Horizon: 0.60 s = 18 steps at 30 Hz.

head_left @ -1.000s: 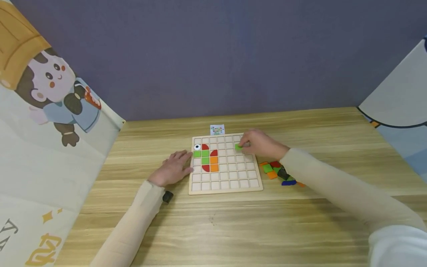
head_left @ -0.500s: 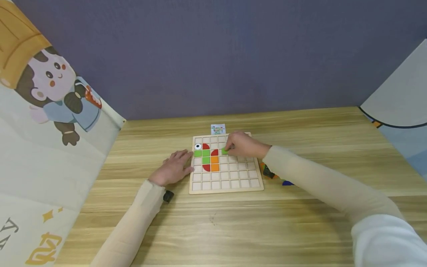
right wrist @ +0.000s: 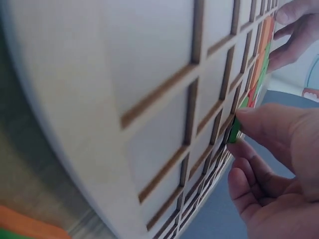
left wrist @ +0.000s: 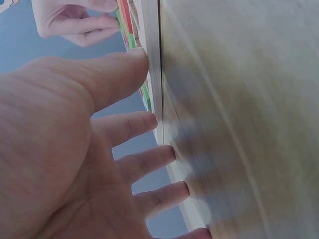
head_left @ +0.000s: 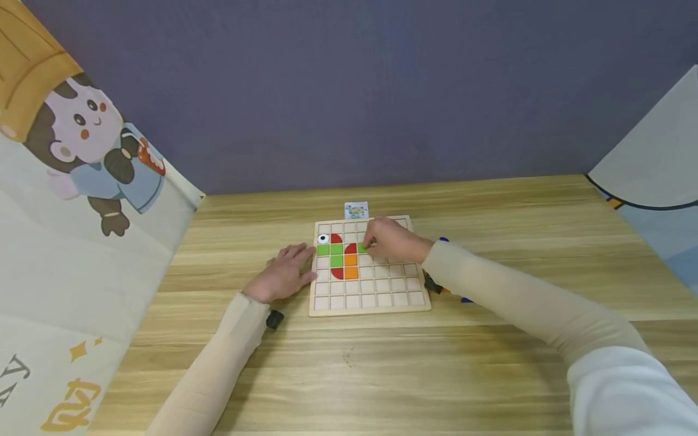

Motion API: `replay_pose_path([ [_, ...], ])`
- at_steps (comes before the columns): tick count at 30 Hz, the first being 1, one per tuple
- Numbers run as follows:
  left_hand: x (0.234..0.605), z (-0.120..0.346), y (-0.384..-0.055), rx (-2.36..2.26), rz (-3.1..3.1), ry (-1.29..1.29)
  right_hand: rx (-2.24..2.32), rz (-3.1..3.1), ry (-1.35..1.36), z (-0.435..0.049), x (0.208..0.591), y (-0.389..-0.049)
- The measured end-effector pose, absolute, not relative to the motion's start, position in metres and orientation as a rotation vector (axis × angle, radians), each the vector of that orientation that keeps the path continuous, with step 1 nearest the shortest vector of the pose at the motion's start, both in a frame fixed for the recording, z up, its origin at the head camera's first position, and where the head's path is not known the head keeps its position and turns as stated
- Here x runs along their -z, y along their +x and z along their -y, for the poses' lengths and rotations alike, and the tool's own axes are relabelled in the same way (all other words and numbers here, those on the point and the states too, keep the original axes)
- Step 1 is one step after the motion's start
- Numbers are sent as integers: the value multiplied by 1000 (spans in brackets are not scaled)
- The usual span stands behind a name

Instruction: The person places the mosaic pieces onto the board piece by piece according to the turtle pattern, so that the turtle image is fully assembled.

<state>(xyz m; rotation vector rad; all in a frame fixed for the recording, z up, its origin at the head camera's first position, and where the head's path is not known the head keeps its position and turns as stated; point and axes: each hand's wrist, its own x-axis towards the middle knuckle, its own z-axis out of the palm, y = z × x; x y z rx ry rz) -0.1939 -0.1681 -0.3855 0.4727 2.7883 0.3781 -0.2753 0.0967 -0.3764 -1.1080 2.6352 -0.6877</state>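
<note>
A wooden grid board [head_left: 371,313] lies on the table, with green, orange and red tiles and a white eye tile [head_left: 323,238] set in its left cells. My right hand [head_left: 394,240] pinches a green tile [right wrist: 235,127] between thumb and fingertips, at the cell just right of a red quarter-round tile [head_left: 351,248]. In the right wrist view the tile stands at the grid's slots, partly covered by the thumb. My left hand [head_left: 280,274] rests at the board's left edge, its fingers spread and fairly straight; in the left wrist view the thumb [left wrist: 122,74] touches the board's side.
A small picture card [head_left: 356,210] lies behind the board. Loose tiles [head_left: 433,284] sit by the board's right edge, mostly hidden under the right forearm. A dark purple wall [head_left: 392,97] rises behind the wooden table [head_left: 349,375].
My right hand has moved left across the board with the green tile, from the right-hand columns to beside the red quarter-round tile. The left hand has stayed at the board's edge.
</note>
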Motion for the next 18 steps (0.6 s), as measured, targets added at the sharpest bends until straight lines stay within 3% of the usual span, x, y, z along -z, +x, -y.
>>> replay_pose_path([
  [18, 384, 168, -193, -368, -2794, 483, 620, -2631, -1154, -105, 374, -270],
])
